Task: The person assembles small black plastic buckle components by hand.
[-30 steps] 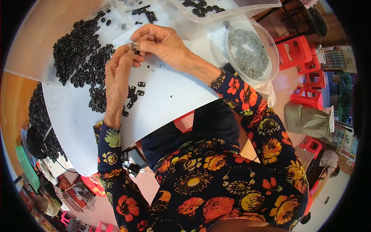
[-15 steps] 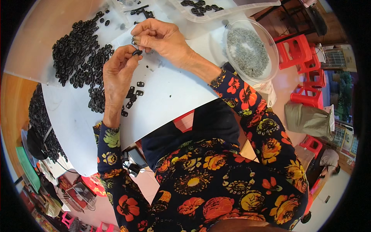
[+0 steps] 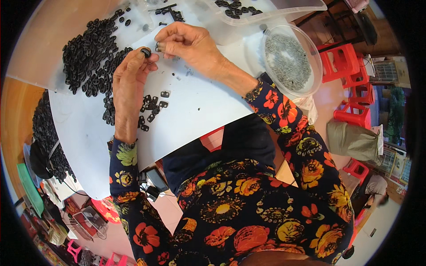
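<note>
Between the thumb and fingers of my left hand (image 3: 127,80) is a small black oval plastic part (image 3: 145,52). Just to its right, my right hand (image 3: 191,45) pinches a small dark piece (image 3: 157,46), too small to name. The two pieces are close together but apart. Left of my hands spreads a heap of black oval parts (image 3: 88,62) with holes. Below my left fingers, several small black two-holed pieces (image 3: 151,106) lie loose on the white tabletop (image 3: 195,124).
At right stands a round clear tub (image 3: 316,66) full of thin metal pins (image 3: 288,60). A clear plastic bin (image 3: 284,9) with black parts is at the far edge. Black rod-shaped pieces (image 3: 173,13) lie beyond my hands. Red stools (image 3: 339,62) stand on the floor.
My left hand has shifted slightly left and turned, its fingers more raised, with the oval part moving away from my right hand's piece. The right hand keeps its pinch.
</note>
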{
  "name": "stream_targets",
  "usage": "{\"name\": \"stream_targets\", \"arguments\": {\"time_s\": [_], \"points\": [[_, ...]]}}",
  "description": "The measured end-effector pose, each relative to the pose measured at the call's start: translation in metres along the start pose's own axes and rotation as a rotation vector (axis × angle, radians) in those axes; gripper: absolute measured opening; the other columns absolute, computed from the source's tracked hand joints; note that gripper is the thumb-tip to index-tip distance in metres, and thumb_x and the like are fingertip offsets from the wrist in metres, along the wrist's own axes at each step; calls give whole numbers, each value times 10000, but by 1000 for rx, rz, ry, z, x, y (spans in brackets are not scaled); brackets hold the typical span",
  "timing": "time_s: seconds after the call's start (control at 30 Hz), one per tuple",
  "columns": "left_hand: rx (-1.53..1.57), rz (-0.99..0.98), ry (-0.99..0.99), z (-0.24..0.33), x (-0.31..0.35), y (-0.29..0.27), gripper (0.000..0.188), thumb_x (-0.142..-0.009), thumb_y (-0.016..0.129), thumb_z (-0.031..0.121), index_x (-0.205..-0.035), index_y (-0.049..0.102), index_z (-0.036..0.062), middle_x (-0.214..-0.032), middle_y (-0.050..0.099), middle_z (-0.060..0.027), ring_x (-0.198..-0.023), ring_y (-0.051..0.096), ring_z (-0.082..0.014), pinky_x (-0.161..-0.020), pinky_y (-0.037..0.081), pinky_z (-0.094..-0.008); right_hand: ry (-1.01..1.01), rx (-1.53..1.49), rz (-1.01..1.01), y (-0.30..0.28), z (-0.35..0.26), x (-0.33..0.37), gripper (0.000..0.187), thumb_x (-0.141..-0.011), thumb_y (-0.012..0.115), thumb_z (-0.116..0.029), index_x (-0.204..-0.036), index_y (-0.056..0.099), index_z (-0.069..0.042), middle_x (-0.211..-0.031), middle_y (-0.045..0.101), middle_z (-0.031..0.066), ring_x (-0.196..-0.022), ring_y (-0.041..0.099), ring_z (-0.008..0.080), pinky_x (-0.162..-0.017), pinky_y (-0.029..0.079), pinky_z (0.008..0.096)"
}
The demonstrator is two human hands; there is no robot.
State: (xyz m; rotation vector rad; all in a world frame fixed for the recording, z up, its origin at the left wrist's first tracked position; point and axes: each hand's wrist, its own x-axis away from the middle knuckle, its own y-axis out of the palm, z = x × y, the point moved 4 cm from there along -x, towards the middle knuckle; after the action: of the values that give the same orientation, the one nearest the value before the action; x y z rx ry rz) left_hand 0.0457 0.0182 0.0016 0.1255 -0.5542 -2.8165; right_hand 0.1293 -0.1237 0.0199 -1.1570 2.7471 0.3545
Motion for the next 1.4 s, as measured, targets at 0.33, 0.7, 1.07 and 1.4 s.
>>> {"name": "stream_targets", "arguments": {"time_s": [0.33,0.7,1.07,1.4], "points": [[44,30,13,-4,-1,-8,227,-903,557,120,-1040,613,-52,-905,646,-91,-805,599,-159,-752,477,-278,7,76,-18,-1,3,-2,167,-892,554,-28,-1051,606,-24,-778,598,-22,-711,555,49,-697,492,209],[114,84,1,-9,3,1,173,-886,555,33,-1041,607,-23,-883,636,-63,-804,581,-141,-749,459,-262,128,-138,22,5,8,3,138,-880,592,-41,-1012,601,-1,-779,642,22,-739,652,93,-641,514,202],[-281,-10,-67,-3,5,5,163,-892,511,131,-907,616,7,-778,585,-25,-715,490,-105,-716,403,-235,136,-123,33,1,4,2,179,-912,571,-96,-1078,594,-32,-870,642,4,-833,661,112,-720,515,220],[-228,-11,1,8,8,15,219,-945,445,162,-849,563,4,-740,550,-33,-732,485,-111,-722,406,-249,62,30,6,5,5,2,131,-817,636,-19,-947,628,-1,-819,665,38,-760,608,61,-722,500,217]]}}
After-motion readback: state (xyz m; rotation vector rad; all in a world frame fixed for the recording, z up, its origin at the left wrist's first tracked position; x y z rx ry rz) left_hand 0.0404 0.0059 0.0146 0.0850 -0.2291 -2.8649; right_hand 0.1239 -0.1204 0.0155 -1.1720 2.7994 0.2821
